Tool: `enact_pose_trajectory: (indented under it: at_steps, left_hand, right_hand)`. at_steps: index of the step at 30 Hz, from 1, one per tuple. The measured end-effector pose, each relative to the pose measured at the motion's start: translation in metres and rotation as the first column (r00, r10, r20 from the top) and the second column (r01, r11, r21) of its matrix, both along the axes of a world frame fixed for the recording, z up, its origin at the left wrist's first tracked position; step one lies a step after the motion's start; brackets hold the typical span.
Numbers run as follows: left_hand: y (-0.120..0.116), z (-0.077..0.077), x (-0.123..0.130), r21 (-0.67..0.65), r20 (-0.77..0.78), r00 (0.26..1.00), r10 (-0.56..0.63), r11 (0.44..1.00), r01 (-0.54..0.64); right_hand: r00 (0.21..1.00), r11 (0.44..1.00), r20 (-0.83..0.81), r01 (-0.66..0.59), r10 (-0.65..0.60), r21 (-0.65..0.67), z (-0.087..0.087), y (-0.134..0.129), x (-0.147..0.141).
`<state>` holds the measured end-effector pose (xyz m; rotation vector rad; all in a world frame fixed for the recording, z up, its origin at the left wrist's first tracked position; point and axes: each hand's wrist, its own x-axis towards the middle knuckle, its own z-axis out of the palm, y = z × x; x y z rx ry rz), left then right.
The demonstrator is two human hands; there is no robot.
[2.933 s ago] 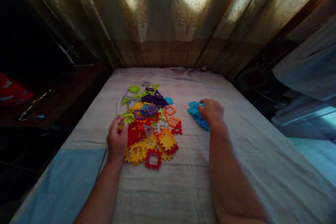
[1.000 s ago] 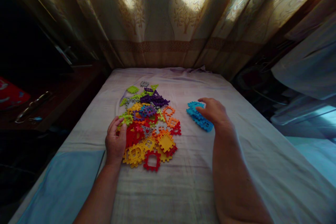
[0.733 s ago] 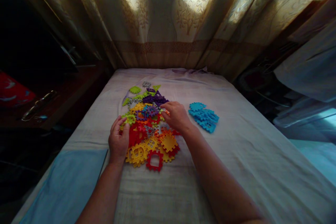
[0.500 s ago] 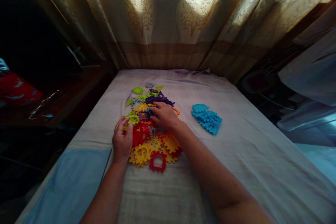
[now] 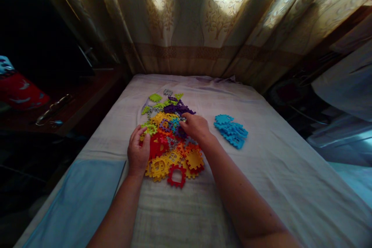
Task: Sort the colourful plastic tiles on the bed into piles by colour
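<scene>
A mixed pile of plastic interlocking tiles with notched edges lies on the bed. At its left edge rests my left hand (image 5: 138, 151), fingers apart, against a lime green tile (image 5: 150, 128) and red tiles (image 5: 158, 145). My right hand (image 5: 196, 127) is over the pile's right side with its fingers curled together; what they grip, if anything, is hidden. Just below its fingertips sits a dark purple tile (image 5: 180, 131), and a light blue tile (image 5: 174, 124) shows to their left. Nearer me are yellow tiles (image 5: 159, 167) and a red frame tile (image 5: 176, 176).
Apart on the right lies a heap of blue tiles (image 5: 232, 131). Dark purple tiles (image 5: 177, 107) are at the pile's back. A light blue cloth (image 5: 84, 190) covers the bed's left front. Curtains (image 5: 188, 27) hang behind; a dark wooden surface (image 5: 95, 89) stands left.
My right hand has shifted right from the pile's middle, its fingers more curled, uncovering light blue and purple tiles. My left hand stays at the left edge. The view has moved slightly.
</scene>
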<state>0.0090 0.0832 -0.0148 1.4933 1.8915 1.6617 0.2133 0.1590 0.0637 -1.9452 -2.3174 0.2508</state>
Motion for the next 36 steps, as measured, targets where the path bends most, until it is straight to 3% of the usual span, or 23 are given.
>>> enact_pose_trajectory:
  at_steps: [6,10,13,18,21,24,26,29,32,34,36]
  left_hand:
    - [0.001,-0.002,0.0,0.013,-0.005,1.0,0.008,1.0,-0.008]
    - [0.0,-0.002,0.0,0.009,-0.001,1.0,0.008,1.0,-0.008]
    - [0.0,-0.001,0.0,0.008,-0.012,1.0,0.014,1.0,-0.014]
    - [0.0,0.0,0.0,0.01,-0.016,1.0,0.018,1.0,-0.017]
    - [0.001,0.001,0.0,0.003,-0.029,0.999,0.015,1.0,-0.015]
    - [0.001,0.003,-0.001,-0.009,-0.04,0.999,0.021,1.0,-0.021]
    - [0.001,0.003,-0.001,-0.015,-0.041,0.999,0.029,0.999,-0.029]
    - [0.002,0.003,-0.002,-0.018,-0.034,0.999,0.029,0.999,-0.03]
    - [0.002,0.002,-0.003,-0.022,-0.027,0.999,0.028,0.999,-0.029]
    - [0.002,0.001,-0.003,-0.026,-0.026,0.999,0.03,0.999,-0.031]
    - [0.002,0.001,-0.003,-0.025,-0.034,0.999,0.034,0.999,-0.035]
  right_hand:
    - [0.992,0.992,-0.029,-0.125,0.124,-0.037,-0.008,0.01,-0.009]
    - [0.989,0.994,-0.1,-0.105,0.106,0.017,-0.01,0.012,-0.011]
    - [0.967,0.996,-0.253,-0.023,0.043,0.081,-0.007,0.014,0.0]
    - [0.888,0.943,-0.436,0.258,-0.145,0.212,-0.005,0.018,0.064]
    - [0.867,0.886,-0.399,0.407,-0.298,0.223,-0.013,0.015,0.116]
    - [0.878,0.853,-0.298,0.452,-0.373,0.262,-0.027,0.005,0.154]
    - [0.91,0.841,-0.206,0.411,-0.359,0.351,-0.038,-0.007,0.166]
    - [0.973,0.873,-0.009,0.21,-0.229,0.44,-0.051,-0.024,0.166]
    - [0.984,0.932,0.178,-0.055,-0.01,0.357,-0.058,-0.029,0.161]
    - [0.974,0.95,0.22,-0.114,0.049,0.291,-0.059,-0.022,0.159]
    - [0.974,0.962,0.221,-0.095,0.037,0.256,-0.058,-0.01,0.159]
